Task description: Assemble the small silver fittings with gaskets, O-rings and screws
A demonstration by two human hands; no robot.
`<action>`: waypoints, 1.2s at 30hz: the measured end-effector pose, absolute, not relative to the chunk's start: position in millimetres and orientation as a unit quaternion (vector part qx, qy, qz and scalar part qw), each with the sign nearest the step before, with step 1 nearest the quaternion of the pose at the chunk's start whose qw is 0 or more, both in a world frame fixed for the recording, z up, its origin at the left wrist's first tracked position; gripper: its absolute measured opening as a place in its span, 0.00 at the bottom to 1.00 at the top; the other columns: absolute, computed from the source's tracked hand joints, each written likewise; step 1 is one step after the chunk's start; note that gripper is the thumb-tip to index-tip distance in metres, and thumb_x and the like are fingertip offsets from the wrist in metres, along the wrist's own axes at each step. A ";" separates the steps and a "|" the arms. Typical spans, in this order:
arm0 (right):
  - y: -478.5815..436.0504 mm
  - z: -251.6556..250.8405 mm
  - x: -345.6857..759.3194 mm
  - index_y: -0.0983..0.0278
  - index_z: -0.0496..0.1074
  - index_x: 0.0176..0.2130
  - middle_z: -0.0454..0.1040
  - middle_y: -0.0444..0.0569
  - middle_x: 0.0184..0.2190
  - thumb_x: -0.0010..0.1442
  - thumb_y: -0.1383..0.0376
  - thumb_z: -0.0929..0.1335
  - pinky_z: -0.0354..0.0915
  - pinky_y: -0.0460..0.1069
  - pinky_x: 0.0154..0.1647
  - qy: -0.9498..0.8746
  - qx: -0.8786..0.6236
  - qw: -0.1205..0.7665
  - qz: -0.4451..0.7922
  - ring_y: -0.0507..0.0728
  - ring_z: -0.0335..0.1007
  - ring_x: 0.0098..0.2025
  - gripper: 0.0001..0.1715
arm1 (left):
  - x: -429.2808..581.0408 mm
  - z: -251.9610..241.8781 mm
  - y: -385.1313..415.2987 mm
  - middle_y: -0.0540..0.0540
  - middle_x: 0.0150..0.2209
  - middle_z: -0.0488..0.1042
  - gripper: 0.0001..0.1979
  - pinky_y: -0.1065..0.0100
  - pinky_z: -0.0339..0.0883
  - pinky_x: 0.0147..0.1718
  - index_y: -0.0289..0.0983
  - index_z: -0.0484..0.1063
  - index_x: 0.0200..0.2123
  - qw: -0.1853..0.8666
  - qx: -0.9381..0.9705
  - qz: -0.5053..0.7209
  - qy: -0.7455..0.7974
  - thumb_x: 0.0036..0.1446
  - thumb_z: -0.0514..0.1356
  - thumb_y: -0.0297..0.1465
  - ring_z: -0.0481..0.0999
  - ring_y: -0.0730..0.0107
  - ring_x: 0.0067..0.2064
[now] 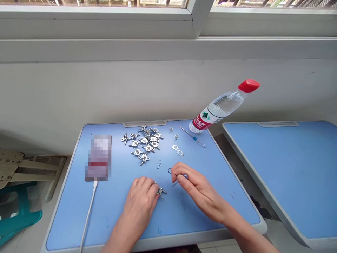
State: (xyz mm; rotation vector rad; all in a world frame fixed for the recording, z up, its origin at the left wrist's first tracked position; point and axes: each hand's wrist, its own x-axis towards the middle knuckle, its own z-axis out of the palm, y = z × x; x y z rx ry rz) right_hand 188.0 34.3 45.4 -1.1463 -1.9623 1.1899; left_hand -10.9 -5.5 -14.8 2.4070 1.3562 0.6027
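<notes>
Your L hand [139,202]: closed over metal fitting [160,191], front of blue desk [79,214]. Your R hand [200,189]: pinching small screwdriver [181,180], tip just beside fitting. Left to do: approx. 12+ fittings in loose pile [143,144], upper desk; tiny screws [159,164] nearby.

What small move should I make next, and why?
Probably bring the screwdriver tip onto the fitting at your left hand: your right hand holds the screwdriver just beside it, and the fitting sits apart from the pile.
</notes>
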 end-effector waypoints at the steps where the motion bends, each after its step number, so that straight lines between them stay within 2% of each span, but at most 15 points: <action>1: 33.5 43.0 187.0 0.61 0.65 0.34 0.65 0.46 0.32 0.72 0.59 0.56 0.62 0.49 0.35 -0.732 -0.419 0.297 0.447 0.54 0.62 0.33 0.17 | -11.0 -14.6 -5.4 0.47 0.36 0.72 0.06 0.62 0.63 0.34 0.38 0.68 0.40 0.159 0.841 0.211 0.472 0.62 0.57 0.22 0.70 0.61 0.37; 8: 27.5 31.7 185.5 0.60 0.61 0.36 0.63 0.45 0.33 0.72 0.64 0.56 0.60 0.49 0.37 -0.746 -0.363 0.309 0.465 0.54 0.59 0.35 0.11 | -11.1 -15.5 -4.9 0.47 0.37 0.72 0.06 0.61 0.63 0.34 0.37 0.67 0.41 0.163 0.841 0.212 0.470 0.62 0.58 0.23 0.69 0.61 0.37; 20: 30.8 26.6 183.5 0.60 0.60 0.36 0.64 0.46 0.34 0.72 0.64 0.55 0.62 0.49 0.37 -0.759 -0.363 0.286 0.459 0.53 0.60 0.35 0.11 | -11.0 -15.1 -5.2 0.47 0.37 0.72 0.06 0.61 0.63 0.35 0.37 0.68 0.41 0.167 0.840 0.211 0.471 0.62 0.58 0.23 0.69 0.61 0.38; 24: 30.4 26.1 182.2 0.61 0.61 0.37 0.66 0.47 0.33 0.71 0.67 0.56 0.64 0.48 0.35 -0.792 -0.346 0.292 0.409 0.53 0.62 0.35 0.10 | -10.8 -15.2 -5.7 0.47 0.37 0.72 0.05 0.61 0.62 0.34 0.37 0.67 0.41 0.167 0.840 0.208 0.473 0.63 0.57 0.23 0.68 0.61 0.37; 27: 30.9 20.5 179.5 0.61 0.62 0.42 0.69 0.47 0.33 0.70 0.70 0.57 0.65 0.47 0.32 -0.828 -0.322 0.322 0.328 0.53 0.64 0.33 0.08 | -10.5 -14.8 -6.0 0.47 0.37 0.72 0.05 0.61 0.62 0.34 0.37 0.67 0.41 0.163 0.840 0.208 0.474 0.63 0.56 0.23 0.68 0.61 0.37; 31: 30.1 17.4 178.4 0.61 0.63 0.48 0.73 0.47 0.33 0.69 0.74 0.58 0.66 0.48 0.31 -0.856 -0.294 0.348 0.243 0.53 0.66 0.31 0.13 | -10.3 -14.4 -6.2 0.47 0.36 0.71 0.06 0.61 0.62 0.34 0.37 0.67 0.42 0.158 0.841 0.209 0.474 0.63 0.56 0.23 0.68 0.62 0.36; 36: 24.4 32.1 187.8 0.62 0.63 0.53 0.75 0.52 0.42 0.68 0.74 0.57 0.72 0.51 0.40 -0.867 -0.346 0.244 0.263 0.56 0.73 0.42 0.17 | -11.0 -14.6 -6.3 0.46 0.37 0.72 0.06 0.61 0.63 0.35 0.37 0.68 0.42 0.162 0.841 0.211 0.472 0.63 0.56 0.23 0.69 0.62 0.37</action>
